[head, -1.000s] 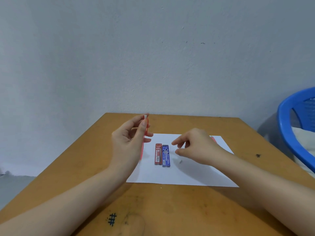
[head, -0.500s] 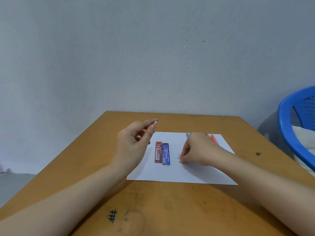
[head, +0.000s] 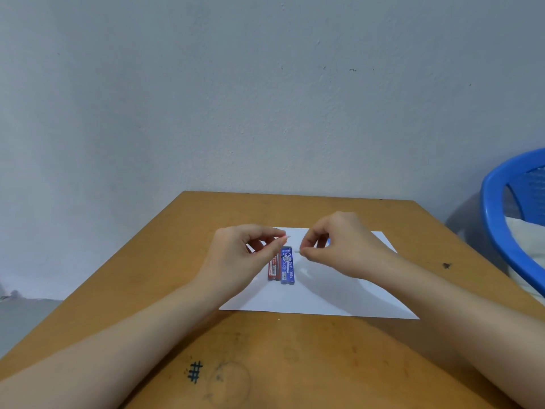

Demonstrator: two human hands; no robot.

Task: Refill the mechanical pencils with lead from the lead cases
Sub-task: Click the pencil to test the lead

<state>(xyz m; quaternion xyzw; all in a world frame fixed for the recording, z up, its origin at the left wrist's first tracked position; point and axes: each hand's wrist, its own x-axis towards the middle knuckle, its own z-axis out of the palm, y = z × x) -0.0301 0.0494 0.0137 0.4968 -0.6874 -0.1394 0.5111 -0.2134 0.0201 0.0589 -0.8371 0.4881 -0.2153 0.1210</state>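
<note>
A: Left hand is hovering over the white paper sheet with its fingers curled in. Thumb and forefinger are pinching the mechanical pencil right at its pale end. The rest of the pencil is hiding behind the hand, so only that end is showing.

B: yep, and the right hand is pinching too, thumb and forefinger closing on a tiny pale bit. Way too small, can't tell what it is. The hands are sitting near each other, not touching.

A: and where are the cases lying?

B: red lead case and blue lead case are lying flat, side by side and touching, on the sheet's left half, pointing toward the far edge of the surface. The left hand is covering the red one's far end. The sheet is lying about midway between the left and right edges. A blue chair is standing off the right edge.
</note>
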